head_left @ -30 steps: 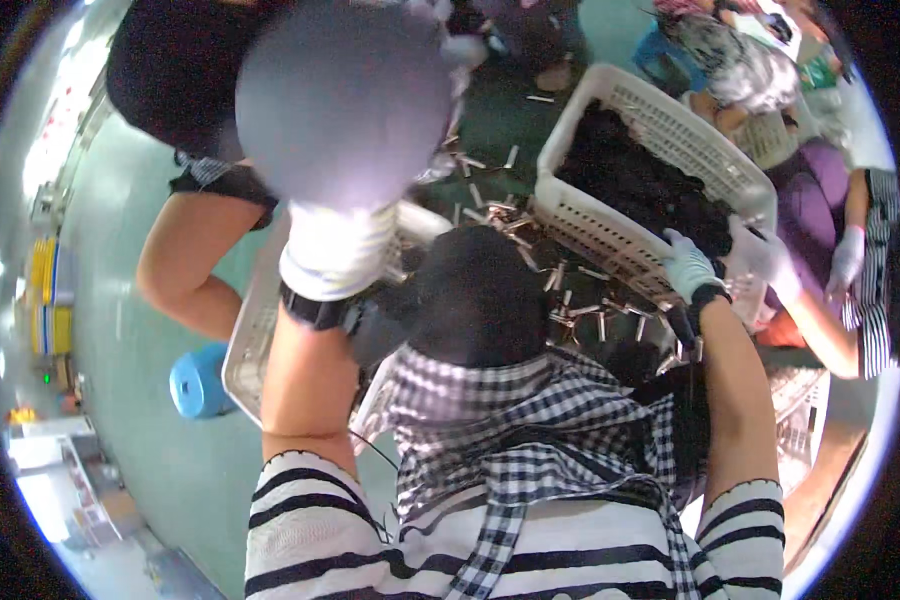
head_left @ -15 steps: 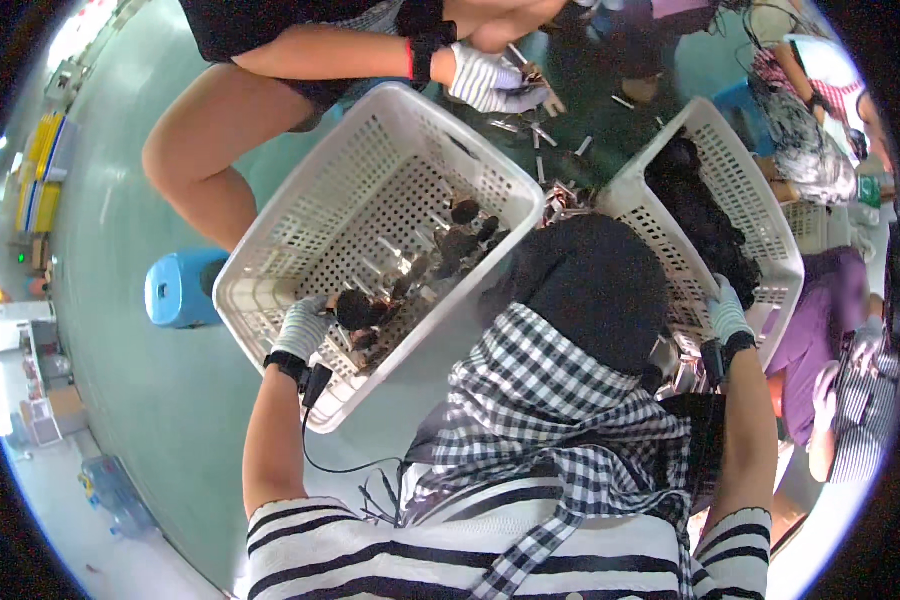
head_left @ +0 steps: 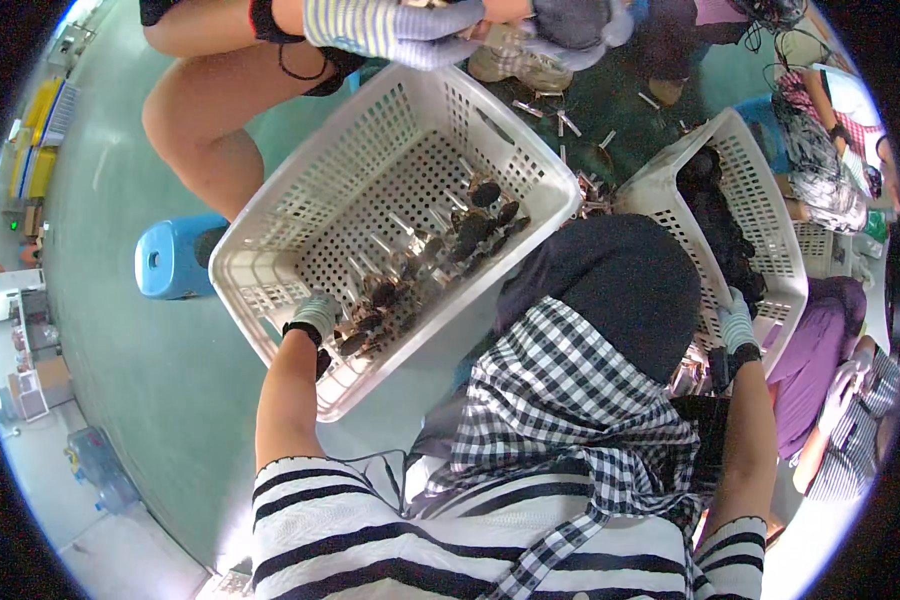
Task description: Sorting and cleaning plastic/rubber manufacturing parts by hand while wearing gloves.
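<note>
Brush-like pieces [head_left: 425, 245] with dark round heads and pale stems lie in a row along the near side of the large pale perforated basket [head_left: 270, 205]. My left hand [head_left: 316, 314], in a striped glove, is down inside that basket's near-left corner beside the pieces. Its fingers are mostly hidden, so I cannot tell whether they hold a piece. My right hand [head_left: 738, 324], also gloved, is closed at the near-left rim of the second pale basket [head_left: 660, 205]. Dark, soft-looking material [head_left: 715, 215] fills part of that basket.
Across from me, another person's gloved hands [head_left: 400, 30] work above the large basket's far edge. Loose pale pieces [head_left: 565, 122] lie scattered on the green floor. A blue stool [head_left: 175, 258] stands at the left. More seated people in gloves [head_left: 840, 390] are at the right.
My left hand held a dark round piece and now shows none. The co-worker's hands moved left and nearer, over the large basket's edge. My view shifted slightly.
</note>
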Tool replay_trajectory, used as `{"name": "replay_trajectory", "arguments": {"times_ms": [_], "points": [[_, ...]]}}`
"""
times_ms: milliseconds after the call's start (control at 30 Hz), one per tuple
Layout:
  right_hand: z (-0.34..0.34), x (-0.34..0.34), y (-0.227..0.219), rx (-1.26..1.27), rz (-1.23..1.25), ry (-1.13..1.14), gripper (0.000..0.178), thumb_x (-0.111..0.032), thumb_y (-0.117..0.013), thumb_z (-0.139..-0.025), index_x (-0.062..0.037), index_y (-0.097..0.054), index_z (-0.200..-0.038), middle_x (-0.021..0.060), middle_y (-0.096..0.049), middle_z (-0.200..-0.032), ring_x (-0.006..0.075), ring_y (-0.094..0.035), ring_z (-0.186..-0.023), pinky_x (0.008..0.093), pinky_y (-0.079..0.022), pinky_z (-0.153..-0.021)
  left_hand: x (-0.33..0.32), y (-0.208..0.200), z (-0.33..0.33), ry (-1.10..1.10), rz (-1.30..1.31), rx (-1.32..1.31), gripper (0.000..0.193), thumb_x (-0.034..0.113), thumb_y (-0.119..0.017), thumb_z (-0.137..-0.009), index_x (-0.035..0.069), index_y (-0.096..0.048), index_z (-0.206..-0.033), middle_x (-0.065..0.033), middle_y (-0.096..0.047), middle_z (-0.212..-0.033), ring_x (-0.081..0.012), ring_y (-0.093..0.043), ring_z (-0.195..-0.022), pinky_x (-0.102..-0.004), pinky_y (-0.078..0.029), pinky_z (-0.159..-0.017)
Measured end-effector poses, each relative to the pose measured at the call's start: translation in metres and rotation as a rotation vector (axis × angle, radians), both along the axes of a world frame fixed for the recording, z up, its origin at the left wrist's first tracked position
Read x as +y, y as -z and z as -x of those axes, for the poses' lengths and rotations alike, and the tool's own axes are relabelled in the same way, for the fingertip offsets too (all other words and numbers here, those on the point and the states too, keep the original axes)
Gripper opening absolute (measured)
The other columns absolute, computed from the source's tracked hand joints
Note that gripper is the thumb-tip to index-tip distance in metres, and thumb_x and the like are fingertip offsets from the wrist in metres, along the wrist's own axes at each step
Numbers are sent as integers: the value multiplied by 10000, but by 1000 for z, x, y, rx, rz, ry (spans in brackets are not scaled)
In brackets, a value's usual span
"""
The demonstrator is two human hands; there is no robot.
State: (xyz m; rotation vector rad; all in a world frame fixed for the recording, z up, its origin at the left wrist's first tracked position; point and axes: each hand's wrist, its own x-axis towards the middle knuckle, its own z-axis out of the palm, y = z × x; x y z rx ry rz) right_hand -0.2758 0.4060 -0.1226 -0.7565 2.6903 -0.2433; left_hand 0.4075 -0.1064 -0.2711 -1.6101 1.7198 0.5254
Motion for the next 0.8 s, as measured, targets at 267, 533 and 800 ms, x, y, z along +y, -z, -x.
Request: {"name": "replay_trajectory", "arguments": {"times_ms": [267, 533, 800], "points": [[3, 5, -1, 46, -37, 13, 527, 51, -594, -812, -41, -438, -1307, 179, -617, -1085, 283, -607, -918, 342, -484, -811, 18, -43, 23, 898, -159, -137, 250, 172, -589, -826, 67, -721, -1011, -139, -660, -1131, -314, -599, -1088, -382, -489, -912], [2, 6, 19, 12, 149, 125, 496, 87, -554, -836, -82, -469, -1295, 100, -586, -1005, 187, -499, -790, 295, -472, -730, 32, -11, -12, 848, -48, -81, 366, 234, -606, -817, 104, -663, -1155, -95, -627, -1216, -288, -514, -1228, -358, -355, -1067], [16, 8, 40, -45, 253, 151, 324, -214, -446, -952, -85, -543, -1233, 69, -564, -1012, 182, -480, -779, 291, -449, -673, 32, -40, -16, 735, 19, -67, 389, 194, -412, -938, 149, -532, -1306, -56, -354, -1487, -263, -320, -1376, -434, -343, -1088]]}}
